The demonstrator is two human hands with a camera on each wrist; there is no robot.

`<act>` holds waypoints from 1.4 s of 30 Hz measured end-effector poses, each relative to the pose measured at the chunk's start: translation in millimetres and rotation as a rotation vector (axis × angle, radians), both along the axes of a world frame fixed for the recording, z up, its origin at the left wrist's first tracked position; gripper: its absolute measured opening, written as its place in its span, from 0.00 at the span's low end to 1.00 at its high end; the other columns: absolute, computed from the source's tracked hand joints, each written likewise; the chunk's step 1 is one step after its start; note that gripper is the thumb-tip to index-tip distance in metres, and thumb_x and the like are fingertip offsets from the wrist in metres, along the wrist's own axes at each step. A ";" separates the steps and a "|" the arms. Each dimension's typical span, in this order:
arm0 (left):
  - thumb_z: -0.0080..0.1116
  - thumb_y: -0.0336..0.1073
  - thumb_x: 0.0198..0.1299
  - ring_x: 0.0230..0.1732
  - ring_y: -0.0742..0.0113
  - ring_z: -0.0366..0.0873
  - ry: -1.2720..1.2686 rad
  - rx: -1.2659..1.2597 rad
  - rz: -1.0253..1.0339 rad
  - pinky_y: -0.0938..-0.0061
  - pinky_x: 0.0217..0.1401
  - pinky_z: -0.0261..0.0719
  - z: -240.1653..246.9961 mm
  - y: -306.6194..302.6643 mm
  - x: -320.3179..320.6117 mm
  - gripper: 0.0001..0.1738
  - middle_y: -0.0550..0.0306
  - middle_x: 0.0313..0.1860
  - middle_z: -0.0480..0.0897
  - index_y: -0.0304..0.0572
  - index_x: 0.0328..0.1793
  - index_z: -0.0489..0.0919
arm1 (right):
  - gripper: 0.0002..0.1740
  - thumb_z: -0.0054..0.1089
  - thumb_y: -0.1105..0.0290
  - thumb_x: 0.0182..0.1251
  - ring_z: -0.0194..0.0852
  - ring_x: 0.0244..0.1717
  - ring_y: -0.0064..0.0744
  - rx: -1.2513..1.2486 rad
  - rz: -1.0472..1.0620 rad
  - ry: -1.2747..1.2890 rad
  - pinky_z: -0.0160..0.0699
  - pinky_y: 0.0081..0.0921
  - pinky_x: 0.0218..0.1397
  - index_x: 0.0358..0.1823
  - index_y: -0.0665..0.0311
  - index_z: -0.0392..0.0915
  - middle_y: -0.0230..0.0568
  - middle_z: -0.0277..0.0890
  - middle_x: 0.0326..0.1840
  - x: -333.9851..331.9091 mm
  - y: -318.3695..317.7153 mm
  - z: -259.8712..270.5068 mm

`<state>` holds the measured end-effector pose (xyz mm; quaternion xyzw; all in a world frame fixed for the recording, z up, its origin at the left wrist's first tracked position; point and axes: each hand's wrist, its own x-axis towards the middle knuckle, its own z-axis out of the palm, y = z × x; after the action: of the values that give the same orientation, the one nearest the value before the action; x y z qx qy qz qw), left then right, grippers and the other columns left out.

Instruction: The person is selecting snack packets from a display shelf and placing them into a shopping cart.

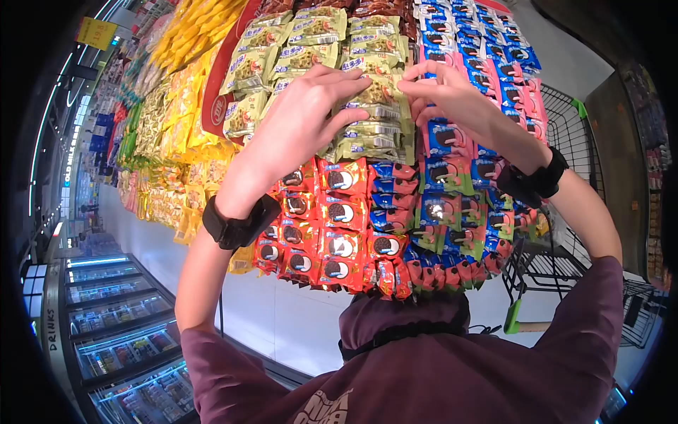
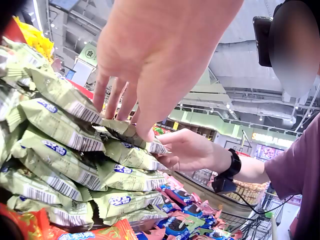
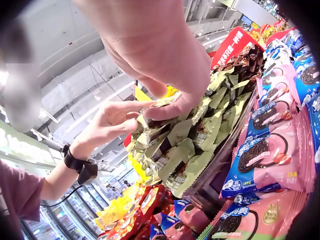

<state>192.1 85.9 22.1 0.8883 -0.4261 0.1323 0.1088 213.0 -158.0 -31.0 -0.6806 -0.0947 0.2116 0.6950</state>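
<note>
A green snack packet (image 2: 125, 131) lies on top of stacked green packets (image 2: 60, 122). My left hand (image 1: 300, 116) reaches over it, with thumb and fingers on either side, gripping it in the left wrist view. From the other side my right hand (image 1: 459, 99) pinches the packet's end between thumb and fingers; the right wrist view shows this hand (image 3: 160, 65) bent down over the pile, facing the left hand (image 3: 102, 127). The fingertips partly cover the packet. Both hands are close together at its two ends.
Red packets (image 1: 342, 212) are in front of the green stack, blue and pink packets (image 3: 270, 150) to its right, yellow bags (image 1: 191, 42) to its left. A black wire cart (image 1: 575, 134) stands at the right. Drink coolers (image 1: 127, 311) line the lower left.
</note>
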 end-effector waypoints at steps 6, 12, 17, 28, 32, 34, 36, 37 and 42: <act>0.64 0.40 0.62 0.54 0.44 0.75 0.136 0.025 0.076 0.56 0.59 0.75 4.8 -4.2 -1.2 0.26 0.44 0.57 0.83 0.39 0.65 0.79 | 0.31 0.66 0.66 0.67 0.81 0.34 0.26 0.003 0.038 -0.089 0.79 0.24 0.41 0.63 0.72 0.60 0.39 0.80 0.37 -1.2 1.0 -3.9; 0.63 0.33 0.61 0.55 0.43 0.75 0.077 0.104 0.088 0.55 0.60 0.75 5.6 -2.7 -2.3 0.25 0.43 0.59 0.82 0.41 0.67 0.78 | 0.29 0.68 0.65 0.67 0.80 0.37 0.24 -0.135 0.053 -0.208 0.77 0.24 0.39 0.61 0.70 0.63 0.38 0.79 0.40 2.1 -3.0 -6.4; 0.58 0.26 0.62 0.65 0.44 0.74 -0.050 0.117 0.069 0.57 0.66 0.74 0.8 0.5 -13.7 0.25 0.44 0.66 0.78 0.38 0.68 0.76 | 0.22 0.67 0.61 0.67 0.80 0.50 0.38 -0.539 -0.137 -1.379 0.78 0.34 0.52 0.56 0.65 0.74 0.44 0.78 0.50 -2.8 0.8 -7.8; 0.58 0.31 0.68 0.69 0.43 0.72 -0.045 0.019 0.184 0.58 0.71 0.71 -4.7 5.9 -39.5 0.24 0.36 0.65 0.77 0.31 0.68 0.74 | 0.26 0.60 0.58 0.71 0.72 0.66 0.42 -0.646 0.046 -1.509 0.70 0.39 0.68 0.65 0.63 0.72 0.45 0.74 0.66 -21.4 14.4 -13.2; 0.59 0.36 0.68 0.70 0.44 0.72 -0.045 -0.030 0.345 0.59 0.72 0.70 -4.4 16.3 -50.0 0.24 0.37 0.67 0.76 0.31 0.68 0.74 | 0.26 0.60 0.58 0.70 0.71 0.67 0.42 -0.667 0.060 -1.566 0.68 0.40 0.70 0.65 0.63 0.73 0.46 0.73 0.67 -26.6 14.9 -2.6; 0.58 0.38 0.69 0.71 0.44 0.71 -0.060 0.001 0.362 0.57 0.72 0.69 -7.3 21.7 -52.1 0.24 0.39 0.67 0.76 0.32 0.67 0.75 | 0.26 0.60 0.58 0.71 0.70 0.68 0.44 -0.648 0.099 -1.578 0.67 0.41 0.71 0.65 0.64 0.73 0.47 0.73 0.68 -27.4 17.9 0.5; 0.55 0.42 0.71 0.73 0.46 0.69 -0.080 0.066 0.377 0.55 0.74 0.67 -9.0 25.5 -53.9 0.24 0.42 0.69 0.75 0.34 0.68 0.75 | 0.27 0.59 0.58 0.71 0.69 0.70 0.45 -0.672 0.120 -1.553 0.65 0.41 0.72 0.66 0.64 0.73 0.48 0.72 0.68 -26.9 20.0 -1.7; 0.55 0.42 0.71 0.74 0.46 0.68 -0.106 0.058 0.374 0.55 0.74 0.66 -10.7 26.5 -54.8 0.25 0.42 0.70 0.74 0.34 0.68 0.75 | 0.27 0.59 0.57 0.71 0.68 0.70 0.45 -0.684 0.133 -1.541 0.65 0.42 0.72 0.66 0.64 0.73 0.49 0.72 0.69 -25.8 21.4 -2.4; 0.56 0.42 0.71 0.74 0.47 0.67 -0.146 -0.020 0.378 0.56 0.76 0.64 -10.2 21.2 -77.2 0.26 0.43 0.72 0.72 0.37 0.71 0.72 | 0.30 0.49 0.49 0.77 0.64 0.73 0.46 -0.756 0.178 -1.484 0.61 0.43 0.75 0.68 0.64 0.71 0.51 0.70 0.71 -24.4 25.5 0.8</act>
<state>114.9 107.1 12.0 0.9395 -0.2570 0.2185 0.0595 188.6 -132.5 -30.2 -0.8205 -0.5036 -0.2197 0.1578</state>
